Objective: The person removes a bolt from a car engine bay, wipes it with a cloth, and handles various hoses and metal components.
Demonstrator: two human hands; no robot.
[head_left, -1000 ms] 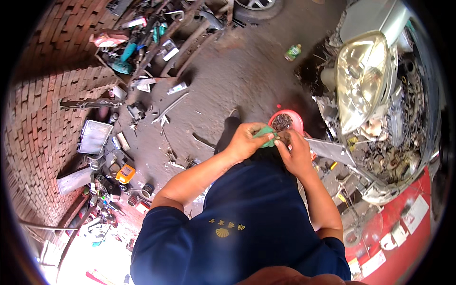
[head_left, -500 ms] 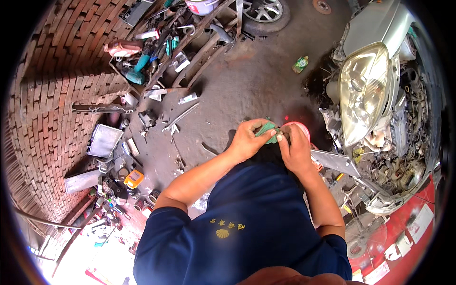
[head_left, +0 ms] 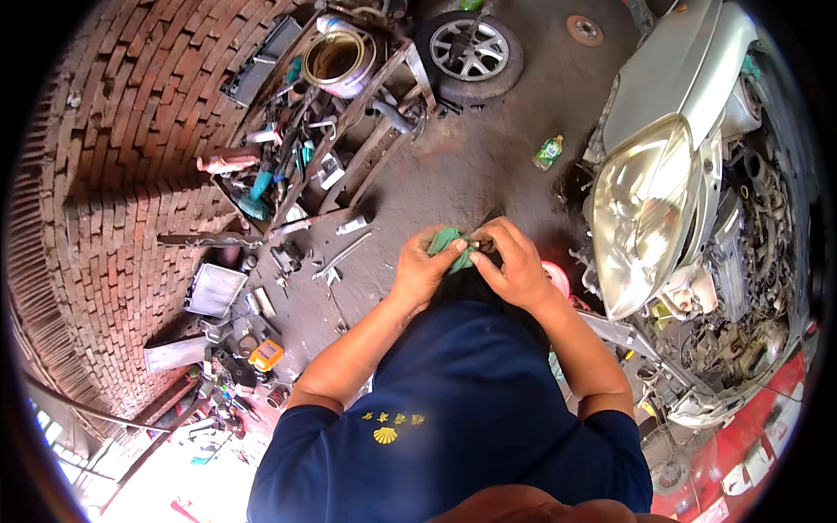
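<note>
Both my hands meet in front of my dark blue shirt, in the middle of the view. My left hand [head_left: 423,270] is closed on a crumpled green cloth [head_left: 445,244], with the thumb pressed over it. My right hand [head_left: 514,270] has its thumb and curled fingers at the cloth's right side, pinched on a small dark item that is too small to name. Just beyond my right hand a pink bowl [head_left: 558,277] shows on the floor, mostly hidden.
A car front with a loose headlight [head_left: 641,200] fills the right side. A wheel [head_left: 427,57], a cluttered metal rack [head_left: 366,131], a paint can [head_left: 366,52] and a green bottle [head_left: 547,152] lie ahead. Parts and a yellow container [head_left: 266,356] line the brick wall [head_left: 113,253].
My hands and the cloth have moved left and slightly up toward the body's middle. The view has shifted, bringing more of the wheel and paint can into sight.
</note>
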